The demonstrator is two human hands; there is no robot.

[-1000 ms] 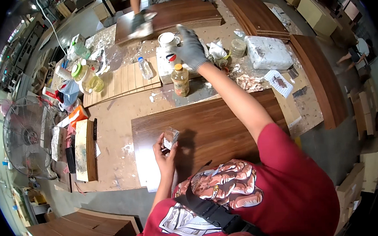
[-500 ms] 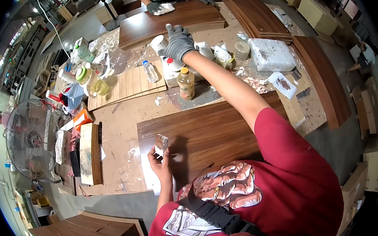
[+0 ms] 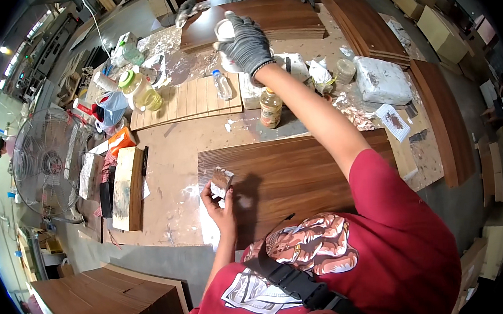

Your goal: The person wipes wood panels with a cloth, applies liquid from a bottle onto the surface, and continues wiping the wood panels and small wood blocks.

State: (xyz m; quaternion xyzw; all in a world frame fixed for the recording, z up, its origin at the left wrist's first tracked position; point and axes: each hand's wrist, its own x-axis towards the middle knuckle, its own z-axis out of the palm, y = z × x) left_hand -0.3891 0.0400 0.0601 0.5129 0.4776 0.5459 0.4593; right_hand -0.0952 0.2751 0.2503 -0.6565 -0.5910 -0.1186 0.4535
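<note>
My bare left hand (image 3: 220, 209) grips a small white block (image 3: 221, 182) smeared with brown, just above the left end of a dark wood-grain panel (image 3: 301, 182). My right hand (image 3: 247, 44), in a grey knit glove, reaches far across the table. Its thumb and fingers hold a white cup (image 3: 225, 29), whose opening shows. Below that hand stands a yellowish bottle (image 3: 271, 109), and a clear bottle with a blue cap (image 3: 222, 85) lies on pale slatted boards (image 3: 185, 103). Part of the white items behind my wrist is hidden.
Opposite, a person's gloved hand (image 3: 187, 11) presses a cloth on stacked brown panels (image 3: 287, 15). A white container (image 3: 382, 80) and more panels (image 3: 443, 118) are at the right. A fan (image 3: 48, 164), wooden block (image 3: 127, 187) and yellow-green jar (image 3: 140, 92) stand left.
My right hand has closed round the white cup and lifted it, tilting it. My left hand has turned the block slightly. The co-worker's cloth has moved left. The whole view has shifted.
</note>
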